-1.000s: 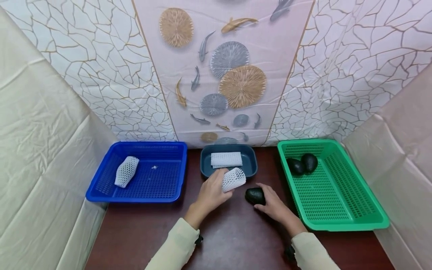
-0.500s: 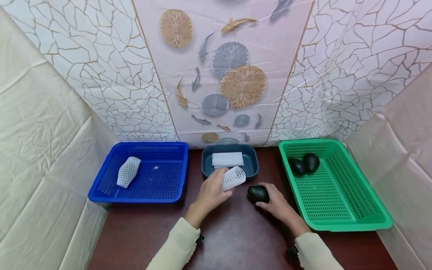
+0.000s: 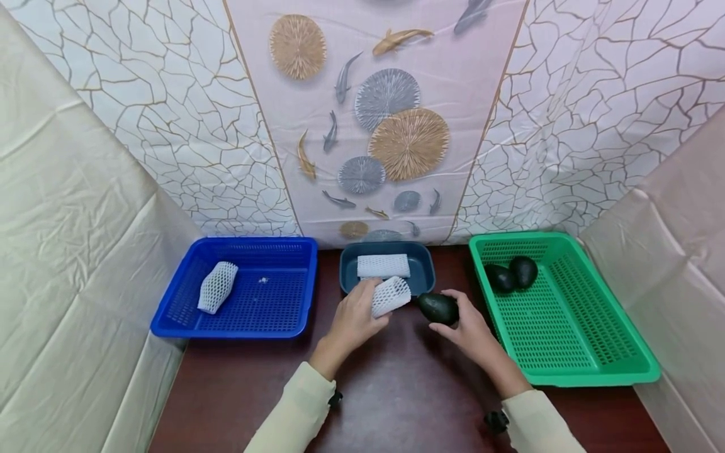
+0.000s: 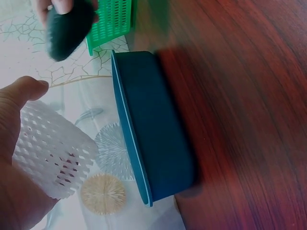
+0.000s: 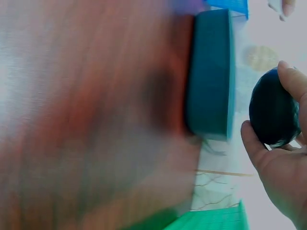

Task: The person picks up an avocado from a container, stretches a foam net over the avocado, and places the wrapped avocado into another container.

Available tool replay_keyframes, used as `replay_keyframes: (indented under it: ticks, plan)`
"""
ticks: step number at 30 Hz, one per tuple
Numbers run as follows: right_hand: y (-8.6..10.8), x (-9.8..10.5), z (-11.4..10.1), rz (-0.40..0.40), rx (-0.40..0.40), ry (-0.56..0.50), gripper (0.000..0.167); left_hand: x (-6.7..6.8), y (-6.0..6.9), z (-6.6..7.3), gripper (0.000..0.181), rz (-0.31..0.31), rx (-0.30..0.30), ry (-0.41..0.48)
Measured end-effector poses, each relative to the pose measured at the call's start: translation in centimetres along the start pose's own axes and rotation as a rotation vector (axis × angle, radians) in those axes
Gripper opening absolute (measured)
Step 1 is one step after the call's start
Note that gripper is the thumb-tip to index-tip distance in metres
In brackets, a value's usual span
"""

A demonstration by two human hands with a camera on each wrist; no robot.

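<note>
My left hand [image 3: 352, 319] grips a white foam net sleeve [image 3: 391, 297] at the near edge of the dark teal tray. In the left wrist view the sleeve [image 4: 53, 148] forms a tube with its mouth facing away from the palm. A dark avocado [image 3: 438, 309] is pinched between the thumb and fingers of my right hand [image 3: 474, 330], its narrower end pointing left toward the sleeve, with a small gap between them. The right wrist view shows the avocado [image 5: 273, 109] held off the table.
More white net sleeves [image 3: 382, 265] lie in the teal tray [image 3: 426, 284]. At left, a blue basket [image 3: 226, 332] holds one net-wrapped item [image 3: 218, 287] and a small white scrap. At right, a green basket [image 3: 589, 379] holds two dark avocados [image 3: 523, 272].
My right hand has lifted the avocado and turned its narrower end leftward, slightly farther from me. The left hand with the sleeve has shifted only slightly.
</note>
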State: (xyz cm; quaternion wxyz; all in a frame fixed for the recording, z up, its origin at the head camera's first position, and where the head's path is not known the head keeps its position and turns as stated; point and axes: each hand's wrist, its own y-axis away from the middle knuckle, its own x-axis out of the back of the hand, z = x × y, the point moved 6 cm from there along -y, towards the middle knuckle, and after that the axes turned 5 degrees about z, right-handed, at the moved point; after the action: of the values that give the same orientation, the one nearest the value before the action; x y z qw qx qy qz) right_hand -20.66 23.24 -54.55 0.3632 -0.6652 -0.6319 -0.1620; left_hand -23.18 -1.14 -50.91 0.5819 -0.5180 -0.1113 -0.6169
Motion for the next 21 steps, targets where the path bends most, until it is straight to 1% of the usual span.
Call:
replay_keyframes:
  ticks: [5,8,14,21]
  plan:
    - [-0.5,1.3,-1.4,0.017,0.019,-0.014,0.079,-0.1,0.0,0.0,0.070,-0.003,0.001,-0.004]
    - [-0.8,1.8,-2.0,0.025,0.037,-0.003,0.079,-0.2,0.0,-0.2,0.069,-0.011,0.008,-0.008]
    - [-1.5,2.8,-3.2,0.054,0.105,0.014,0.078,-0.4,-0.2,-0.5,0.068,-0.027,-0.002,-0.036]
    - [-2.2,3.5,-5.3,0.028,0.184,0.043,0.081,-0.5,-0.4,-0.5,0.067,-0.034,-0.035,-0.098]
